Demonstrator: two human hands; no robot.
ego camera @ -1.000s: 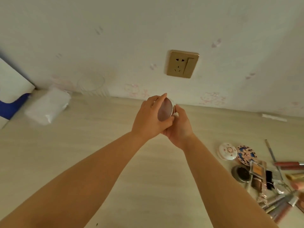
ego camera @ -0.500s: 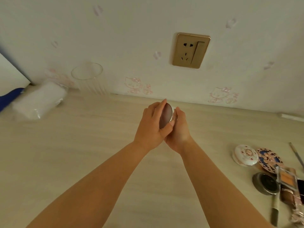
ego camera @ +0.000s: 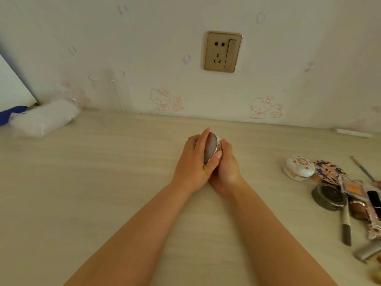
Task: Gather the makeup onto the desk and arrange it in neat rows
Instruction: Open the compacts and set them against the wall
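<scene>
the pale wood surface (ego camera: 82,193) stretches under your arms to the wall. far to the left of your hands lie a white tissue pack (ego camera: 44,118) and a clear glass (ego camera: 110,90). well to the right of your right hand (ego camera: 226,168) sits the makeup pile (ego camera: 348,195), a white floral compact (ego camera: 299,167) nearest you. your left hand (ego camera: 192,162) and right hand are pressed together, both curled round a round mauve compact (ego camera: 210,147) held on edge just above the surface.
</scene>
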